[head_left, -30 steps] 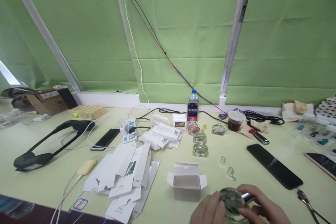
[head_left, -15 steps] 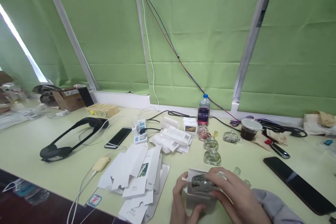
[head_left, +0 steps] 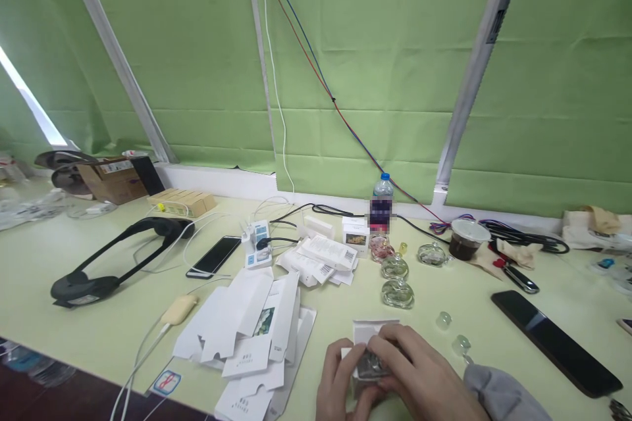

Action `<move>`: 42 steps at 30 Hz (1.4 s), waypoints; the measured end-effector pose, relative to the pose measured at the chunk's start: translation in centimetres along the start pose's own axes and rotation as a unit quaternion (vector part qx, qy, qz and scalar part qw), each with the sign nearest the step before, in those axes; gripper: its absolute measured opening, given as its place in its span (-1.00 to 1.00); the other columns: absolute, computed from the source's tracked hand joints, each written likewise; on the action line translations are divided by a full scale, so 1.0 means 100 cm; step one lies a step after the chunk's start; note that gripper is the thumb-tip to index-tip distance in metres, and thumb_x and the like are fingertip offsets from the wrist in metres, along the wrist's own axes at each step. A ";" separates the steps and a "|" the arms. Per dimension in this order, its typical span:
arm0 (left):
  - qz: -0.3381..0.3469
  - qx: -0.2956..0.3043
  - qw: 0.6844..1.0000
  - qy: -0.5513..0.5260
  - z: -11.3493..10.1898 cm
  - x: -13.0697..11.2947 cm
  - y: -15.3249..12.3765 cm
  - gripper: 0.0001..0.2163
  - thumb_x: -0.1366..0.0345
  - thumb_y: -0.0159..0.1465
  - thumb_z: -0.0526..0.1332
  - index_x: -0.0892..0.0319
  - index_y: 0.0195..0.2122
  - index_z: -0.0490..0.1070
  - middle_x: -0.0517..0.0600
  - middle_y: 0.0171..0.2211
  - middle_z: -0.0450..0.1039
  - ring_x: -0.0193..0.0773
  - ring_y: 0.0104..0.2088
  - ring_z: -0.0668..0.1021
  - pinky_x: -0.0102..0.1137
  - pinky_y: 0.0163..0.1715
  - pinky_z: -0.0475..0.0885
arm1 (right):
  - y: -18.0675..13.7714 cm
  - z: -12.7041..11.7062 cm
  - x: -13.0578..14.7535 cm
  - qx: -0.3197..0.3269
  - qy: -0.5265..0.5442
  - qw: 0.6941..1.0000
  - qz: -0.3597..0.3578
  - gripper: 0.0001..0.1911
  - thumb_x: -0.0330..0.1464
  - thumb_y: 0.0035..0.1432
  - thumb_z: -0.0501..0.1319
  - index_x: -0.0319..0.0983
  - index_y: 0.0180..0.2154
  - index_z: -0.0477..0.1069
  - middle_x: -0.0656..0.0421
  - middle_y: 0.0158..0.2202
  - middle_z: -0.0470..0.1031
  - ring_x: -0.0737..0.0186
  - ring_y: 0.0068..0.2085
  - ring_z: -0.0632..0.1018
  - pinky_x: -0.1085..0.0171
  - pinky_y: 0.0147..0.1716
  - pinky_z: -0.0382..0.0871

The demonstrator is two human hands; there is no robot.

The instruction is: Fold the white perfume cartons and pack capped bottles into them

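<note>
Where the person leans over the near edge of the worktop [head_left: 99,335], the head camera shows both hands gathered close together round a small white box [head_left: 371,329]. The left hand [head_left: 340,383] is curled against the box's left side, fingers and thumb grasping the card. The right hand [head_left: 419,375] comes in from the other side and lies over the open mouth, its fingers clenched on a round glass bottle [head_left: 370,363] that sits partly down inside the box, with the back flap standing upright behind it. A grey sleeve [head_left: 498,396] covers the right wrist.

Just left of the hands lies a loose pile of flattened white cartons [head_left: 247,325]. Beyond the box, two more glass bottles [head_left: 397,293] stand one behind the other, and two small clear stoppers [head_left: 443,320] lie apart on the worktop to the right of them. Further right a black phone [head_left: 555,342] lies flat and slantwise. Toward the back stand a water bottle [head_left: 382,194] and a lidded cup [head_left: 467,239] of dark liquid, near the green blinds. Far to the left rests a black headband [head_left: 113,260], with a second phone [head_left: 213,255] beside it.
</note>
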State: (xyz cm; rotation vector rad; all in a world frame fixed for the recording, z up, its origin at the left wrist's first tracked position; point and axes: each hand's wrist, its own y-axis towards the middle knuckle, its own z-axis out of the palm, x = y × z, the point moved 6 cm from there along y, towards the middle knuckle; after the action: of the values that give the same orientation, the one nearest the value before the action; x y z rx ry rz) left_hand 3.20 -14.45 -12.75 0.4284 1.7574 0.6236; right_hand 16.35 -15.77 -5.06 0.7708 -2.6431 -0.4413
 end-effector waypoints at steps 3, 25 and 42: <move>-0.010 -0.005 1.000 0.018 -0.001 -0.003 -0.001 -0.79 0.30 0.24 0.16 0.08 -0.11 0.45 0.06 -0.16 0.38 -0.18 -0.23 0.54 -0.39 -0.32 0.53 | 0.000 0.002 0.000 0.018 0.009 1.000 0.002 -0.40 -0.66 -0.01 0.12 -0.05 0.03 0.26 0.18 -0.13 0.46 0.19 -0.15 0.52 0.33 -0.24 0.49; 0.025 -0.014 0.998 0.058 0.006 -0.005 -0.008 -0.77 0.19 0.36 0.00 0.09 -0.06 0.36 0.10 -0.14 0.35 -0.22 -0.29 0.55 -0.47 -0.48 0.48 | 0.002 0.018 0.011 -0.030 -0.091 0.995 -0.033 -0.70 -0.15 -0.01 0.35 -0.18 -0.29 0.41 0.25 -0.43 0.56 0.15 -0.44 0.56 0.24 -0.48 0.32; -0.080 0.026 0.996 0.039 0.001 0.022 -0.008 -0.70 0.24 0.24 0.14 0.11 0.00 0.34 0.12 -0.02 0.42 -0.07 -0.04 0.50 -0.25 -0.14 0.46 | 0.002 -0.006 0.014 -0.146 -0.102 0.983 -0.036 -0.58 -0.06 0.29 0.00 -0.23 -0.21 0.45 0.12 -0.30 0.53 0.15 -0.36 0.48 0.23 -0.37 0.28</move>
State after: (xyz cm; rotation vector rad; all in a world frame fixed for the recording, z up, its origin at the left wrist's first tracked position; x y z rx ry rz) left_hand 2.74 -13.77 -14.91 0.2970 1.8651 0.4874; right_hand 15.38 -16.46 -4.13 0.7639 -2.6507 -0.9487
